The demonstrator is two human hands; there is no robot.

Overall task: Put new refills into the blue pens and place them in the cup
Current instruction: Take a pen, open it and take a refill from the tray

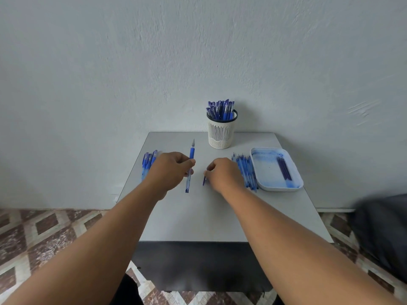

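1. Now the left hand (170, 170) holds a blue pen (190, 166) over the grey table (198, 212), its fingers curled round the middle of the barrel; the pen's metal tip points away toward the wall and its clear rear end points back toward the person.
2. Just to the right, the right hand (222, 172) has its fingers curled and pinches a small dark blue piece (204, 181), of which only the lower end shows below the fingertips; what the piece is cannot be told.
3. Behind the left hand, at the table's left edge, lies a bunch of blue pens (148, 161).
4. Beside the right hand lies a row of refills (246, 170), packed side by side and touching the white tray (296, 186).
5. Inside the tray, which is stained with blue ink, lie a few dark refills (284, 168) near its right side.
6. At the back of the table, near the wall, the white slotted cup (222, 135) stands upright, full of blue pens (221, 110) with their caps up.
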